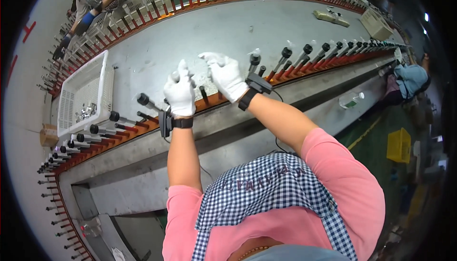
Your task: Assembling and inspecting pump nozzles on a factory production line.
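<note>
Gloved left hand (180, 92) clamped on small pale piece (175, 75), right hand (226, 75) loosely open beside it, both above near table edge (214, 118), handy to upright pegs (285, 59).

I see a small pale, rounded part (175, 76) pinched at the fingertips of my left hand (180, 94), which wears a white glove and is raised just above the orange rail (216, 100) of upright pegs; what kind of part it is I cannot tell. My right hand (225, 74), gloved in white too, is open with fingers spread, just beyond the same rail. Between my two hands a bare dark peg (203, 94) stands tilted on the rail, apart from both gloves.
</note>
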The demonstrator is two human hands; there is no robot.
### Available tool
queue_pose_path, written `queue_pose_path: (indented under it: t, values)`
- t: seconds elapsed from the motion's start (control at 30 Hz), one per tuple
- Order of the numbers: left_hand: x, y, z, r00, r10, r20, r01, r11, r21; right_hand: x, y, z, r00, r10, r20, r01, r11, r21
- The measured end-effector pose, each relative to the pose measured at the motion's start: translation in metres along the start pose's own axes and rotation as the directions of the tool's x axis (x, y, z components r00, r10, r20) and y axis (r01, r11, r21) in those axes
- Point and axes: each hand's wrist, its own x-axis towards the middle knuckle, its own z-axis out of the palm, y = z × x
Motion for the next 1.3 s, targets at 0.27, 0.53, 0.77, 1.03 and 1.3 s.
queue_pose_path:
  t: [0.27,0.53,0.77,1.03,1.3]
  values:
    - [-0.036,-0.034,-0.030,0.935,0.348,0.071,-0.250,0.788,-0.562,-0.065,-0.011,-0.088,0.989,0.113,0.091,-0.125,0.982,0.144]
    - [-0.107,-0.036,0.060,0.863,0.465,0.198,-0.504,0.821,0.270,-0.010,-0.078,-0.160,0.970,-0.113,-0.217,0.031,0.936,-0.350]
    - [-0.061,0.003,0.163,0.995,0.023,0.093,-0.022,1.000,-0.016,0.021,-0.062,-0.158,0.995,-0.004,-0.096,0.006,1.000,0.013]
    - [-0.111,-0.013,0.125,0.918,0.389,-0.074,-0.364,0.902,0.231,-0.045,-0.073,-0.254,0.993,-0.068,-0.098,0.036,0.954,-0.296]
    - [-0.152,-0.012,0.219,0.877,0.400,0.266,-0.448,0.881,0.152,0.045,-0.129,-0.306,0.948,-0.091,-0.303,0.026,0.976,-0.214]
